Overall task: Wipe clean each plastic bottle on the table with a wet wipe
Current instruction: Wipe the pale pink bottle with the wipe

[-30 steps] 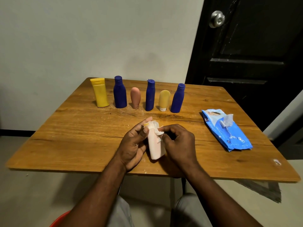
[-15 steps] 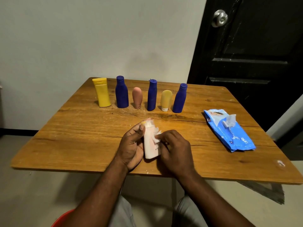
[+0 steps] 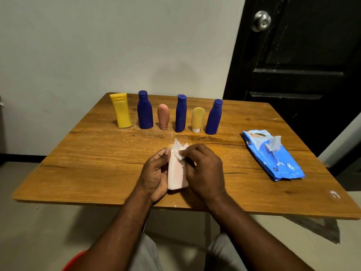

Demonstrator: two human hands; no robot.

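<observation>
Wooden surface [image 3: 97,163] carrying everything | left hand [image 3: 154,173] gripping pink bottle [image 3: 176,175] at 6 o'clock, long axis pointing 12 | right hand [image 3: 205,171] pinching wet wipe [image 3: 180,150] on its top end, coming in from 3 o'clock

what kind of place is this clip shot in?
Likely a plain room in a home, not a lab: a wooden table near a bare painted wall, a dark panelled door with a round knob, and toiletry-type bottles lined up on the table.
</observation>
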